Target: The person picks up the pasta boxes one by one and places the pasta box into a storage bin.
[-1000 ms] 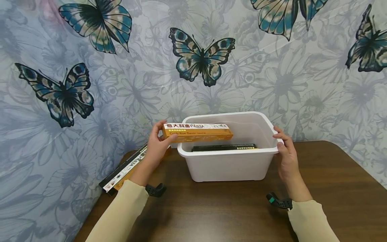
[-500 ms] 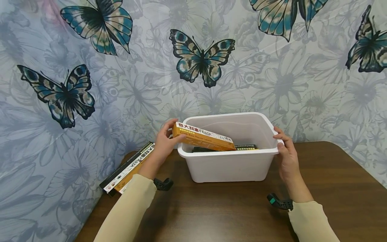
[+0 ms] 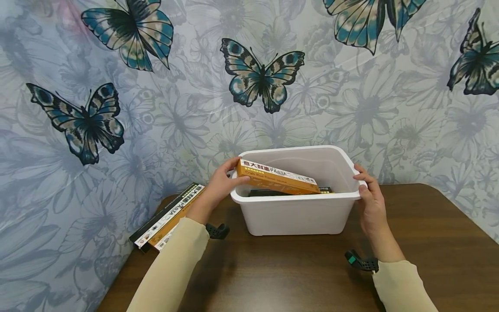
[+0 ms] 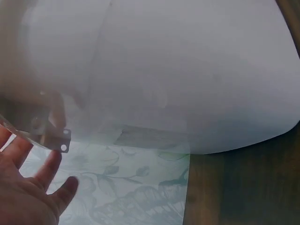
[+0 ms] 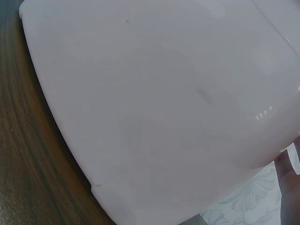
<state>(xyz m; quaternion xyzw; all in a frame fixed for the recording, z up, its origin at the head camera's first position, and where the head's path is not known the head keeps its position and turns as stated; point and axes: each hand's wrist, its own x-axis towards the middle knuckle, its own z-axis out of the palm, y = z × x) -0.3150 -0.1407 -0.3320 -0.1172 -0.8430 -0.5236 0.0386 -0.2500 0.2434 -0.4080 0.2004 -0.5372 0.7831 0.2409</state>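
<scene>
My left hand (image 3: 216, 188) grips the left end of an orange pasta box (image 3: 278, 178) marked "Crab Roe flavor sauce". This box slants down to the right, its lower end inside the white plastic bin (image 3: 294, 214). Under it in the bin lies a black box (image 3: 269, 193), largely covered. With fingers and thumb on the right rim, my right hand (image 3: 370, 201) holds the bin. The left wrist view has the bin's outer wall (image 4: 187, 70) above the left hand (image 4: 33, 187); the right wrist view shows the wall (image 5: 140, 103) and the right hand's fingers (image 5: 288, 183).
Left of the bin, a black pasta box (image 3: 165, 214) and an orange one (image 3: 179, 216) lie side by side at a slant on the brown wooden table (image 3: 280, 273). Behind the table rises a wall covering (image 3: 187, 117) with butterflies and flowers.
My left hand has moved right with the orange pasta box, which went from level to tilted, its right end dropping into the bin. The right hand stays on the rim.
</scene>
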